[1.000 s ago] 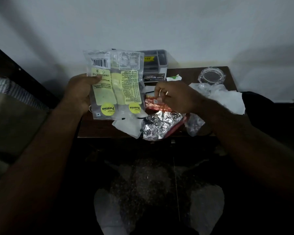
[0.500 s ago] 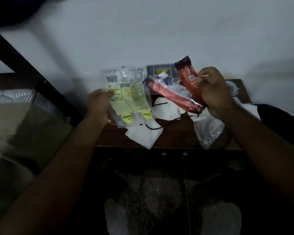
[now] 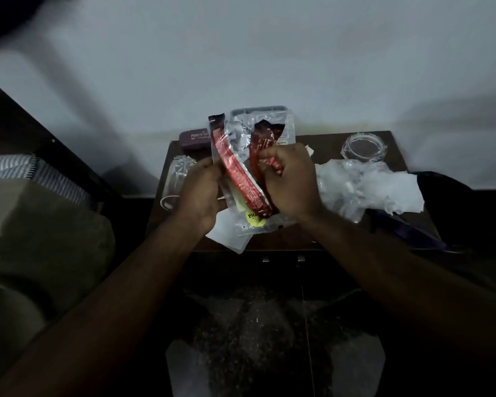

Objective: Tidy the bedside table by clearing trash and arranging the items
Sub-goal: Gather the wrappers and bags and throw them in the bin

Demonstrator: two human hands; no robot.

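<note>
Head view, frame centre: left hand and right hand, fingers pinching red wrappers against clear packet, gathering trash; next, probably bunch and discard.

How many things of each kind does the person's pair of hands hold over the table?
Red wrappers: 2
Clear packet with yellow labels: 1
Total: 3

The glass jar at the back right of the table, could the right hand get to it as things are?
Probably not yet. The way to the glass jar looks free, past the crumpled plastic, but the right hand has its grip full of red wrappers.
</note>
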